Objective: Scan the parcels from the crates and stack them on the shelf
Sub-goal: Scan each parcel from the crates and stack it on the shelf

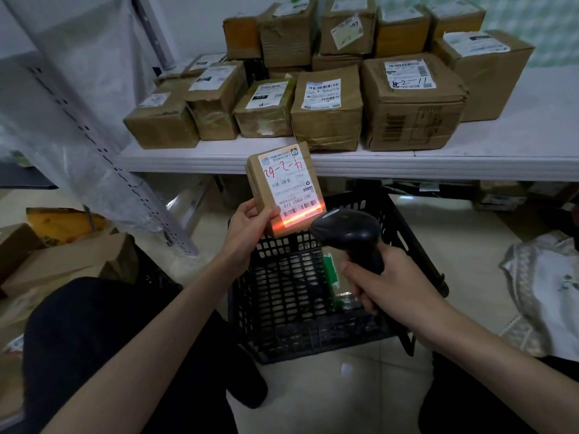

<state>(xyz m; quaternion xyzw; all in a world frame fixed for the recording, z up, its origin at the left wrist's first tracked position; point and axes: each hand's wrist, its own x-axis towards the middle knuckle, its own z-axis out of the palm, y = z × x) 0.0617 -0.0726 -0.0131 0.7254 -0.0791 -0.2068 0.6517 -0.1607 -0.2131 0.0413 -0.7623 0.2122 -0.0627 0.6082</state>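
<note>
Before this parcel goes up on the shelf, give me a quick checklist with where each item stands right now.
1. Left hand grips the parcel: ok.
2. Scanner beam lies across the label's barcode: ok.
3. Scan registered: cannot tell.
4. Right hand holds the scanner firmly: ok.
5. Free space on the shelf, right of the stacked boxes: ok.
6. More parcels left in the black crate: ok, at least one shows.

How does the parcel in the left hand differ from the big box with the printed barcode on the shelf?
The held parcel is smaller and flatter; the big box is bulkier. The left hand holds the parcel tilted, with red scanner light across its label; the box rests on the shelf. Both are brown cardboard with white labels.
</note>
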